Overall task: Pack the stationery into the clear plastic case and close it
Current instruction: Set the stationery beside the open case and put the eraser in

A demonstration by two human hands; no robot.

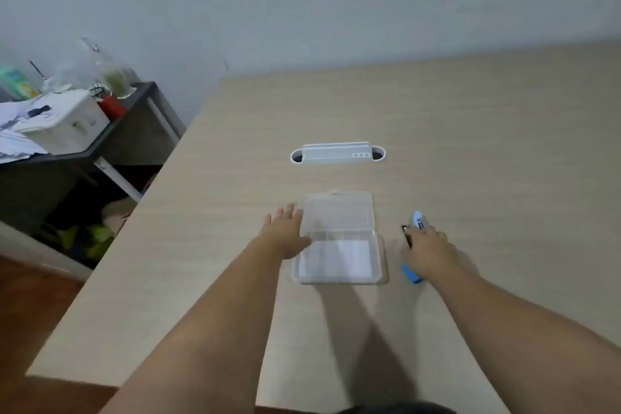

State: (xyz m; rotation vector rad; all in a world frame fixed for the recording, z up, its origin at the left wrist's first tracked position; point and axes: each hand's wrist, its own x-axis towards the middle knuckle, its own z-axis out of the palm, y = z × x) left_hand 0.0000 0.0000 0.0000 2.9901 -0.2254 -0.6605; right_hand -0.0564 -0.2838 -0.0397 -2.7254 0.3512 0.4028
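Note:
The clear plastic case [337,239] lies open on the wooden table [470,151], its lid folded back toward the far side; something white shows inside the base. My left hand [285,232] rests flat against the case's left edge, fingers spread. To the right of the case, my right hand [430,250] covers a small group of stationery: a blue and white item [418,220] pokes out beyond my fingers, a small black item [406,233] sits at my fingertips, and a blue item [411,274] shows under my palm. Whether my fingers grip any of them is hidden.
A white cable grommet [337,153] is set into the table beyond the case. Left of the table stands a dark side shelf [134,118] with a white box, papers, jars and a red object. The table's left edge runs diagonally close to my left arm.

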